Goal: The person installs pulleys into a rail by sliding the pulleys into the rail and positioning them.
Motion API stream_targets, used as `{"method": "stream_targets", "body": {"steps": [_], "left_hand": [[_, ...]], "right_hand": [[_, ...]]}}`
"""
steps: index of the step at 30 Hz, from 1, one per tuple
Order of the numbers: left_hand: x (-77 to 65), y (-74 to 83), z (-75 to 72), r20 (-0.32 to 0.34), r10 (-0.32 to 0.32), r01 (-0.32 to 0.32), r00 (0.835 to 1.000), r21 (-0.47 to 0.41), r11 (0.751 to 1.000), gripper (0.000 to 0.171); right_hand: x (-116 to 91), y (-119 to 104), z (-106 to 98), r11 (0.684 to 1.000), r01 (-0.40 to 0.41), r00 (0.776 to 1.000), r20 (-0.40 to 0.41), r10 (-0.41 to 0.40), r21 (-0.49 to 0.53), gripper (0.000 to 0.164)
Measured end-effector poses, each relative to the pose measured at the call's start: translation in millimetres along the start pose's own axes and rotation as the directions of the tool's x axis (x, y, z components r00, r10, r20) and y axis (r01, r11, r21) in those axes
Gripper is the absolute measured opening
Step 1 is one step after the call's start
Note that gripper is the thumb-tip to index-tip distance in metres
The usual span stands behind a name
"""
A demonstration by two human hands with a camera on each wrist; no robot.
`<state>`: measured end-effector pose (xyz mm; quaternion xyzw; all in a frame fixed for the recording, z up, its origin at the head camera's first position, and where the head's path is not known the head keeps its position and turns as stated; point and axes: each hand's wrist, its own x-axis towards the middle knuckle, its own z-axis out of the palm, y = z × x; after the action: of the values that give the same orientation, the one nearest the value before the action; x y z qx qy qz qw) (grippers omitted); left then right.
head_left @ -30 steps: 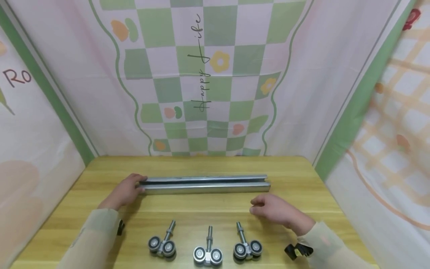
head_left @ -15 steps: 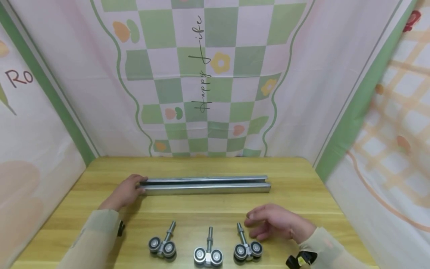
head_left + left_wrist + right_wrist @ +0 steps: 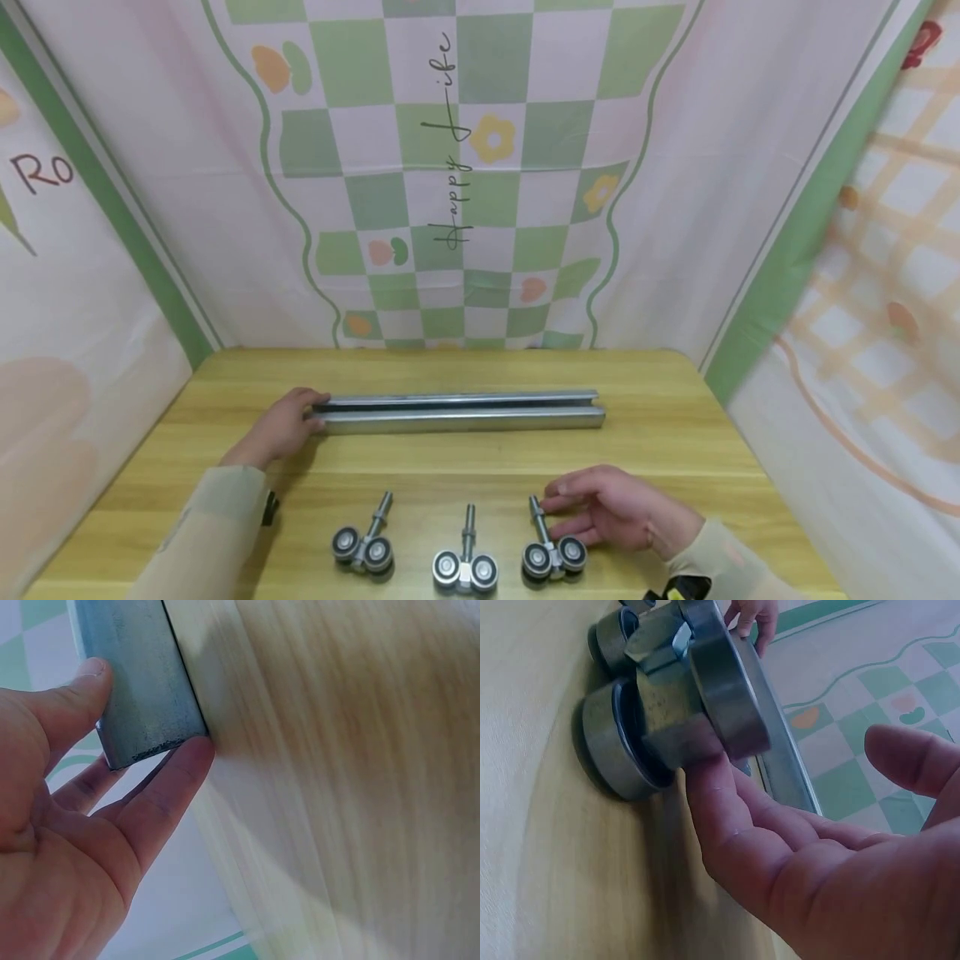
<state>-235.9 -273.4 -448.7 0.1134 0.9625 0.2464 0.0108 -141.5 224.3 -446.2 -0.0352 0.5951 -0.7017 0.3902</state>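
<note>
A long steel channel rail (image 3: pixel 465 421) lies across the table, its slot showing along the top. My left hand (image 3: pixel 277 427) grips its left end. In the left wrist view, the thumb and fingers of that hand (image 3: pixel 67 787) straddle the rail's end (image 3: pixel 142 690). Beside the rightmost roller trolley (image 3: pixel 553 557), a bolt with paired wheels, is my right hand (image 3: pixel 622 507). Its fingers reach behind the bolt. Up close in the right wrist view, the fingertips of this hand (image 3: pixel 810 862) meet the trolley (image 3: pixel 727 690) near its wheels, with the thumb held well apart.
Two similar roller trolleys, one on the left (image 3: pixel 363 550) and one in the middle (image 3: pixel 465 571), lie near the table's front. The wooden table (image 3: pixel 450 458) ends at a checkered cloth backdrop (image 3: pixel 491 217), with hanging cloth on both sides.
My right hand has moved down from near the rail to the rightmost trolley, its fingers spreading. The left hand and the rail stay put.
</note>
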Motion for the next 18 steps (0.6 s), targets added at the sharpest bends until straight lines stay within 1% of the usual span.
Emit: {"method": "stream_targets", "body": {"steps": [4, 11, 14, 18], "left_hand": [[0.0, 0.7, -1.0, 0.002, -0.006, 0.006, 1.0, 0.003, 1.0, 0.044], [1.2, -1.1, 0.2, 0.009, -0.028, 0.029, 1.0, -0.004, 1.0, 0.045], [1.5, -2.5, 1.0, 0.007, -0.015, 0.016, 1.0, -0.003, 1.0, 0.045], [1.6, -3.4, 1.1, 0.005, -0.014, 0.014, 1.0, -0.001, 1.0, 0.045]], "right_hand": [[0.8, 2.0, 0.0, 1.0, -0.003, 1.0, 0.011, 0.003, 0.01, 0.065], [3.3, 6.0, -1.0, 1.0, -0.008, 1.0, 0.006, 0.008, 0.016, 0.062], [3.9, 7.3, -1.5, 1.0, -0.009, 1.0, 0.006, 0.009, 0.016, 0.062], [4.2, 8.0, -1.6, 1.0, -0.004, 1.0, 0.011, 0.004, 0.013, 0.063]]}}
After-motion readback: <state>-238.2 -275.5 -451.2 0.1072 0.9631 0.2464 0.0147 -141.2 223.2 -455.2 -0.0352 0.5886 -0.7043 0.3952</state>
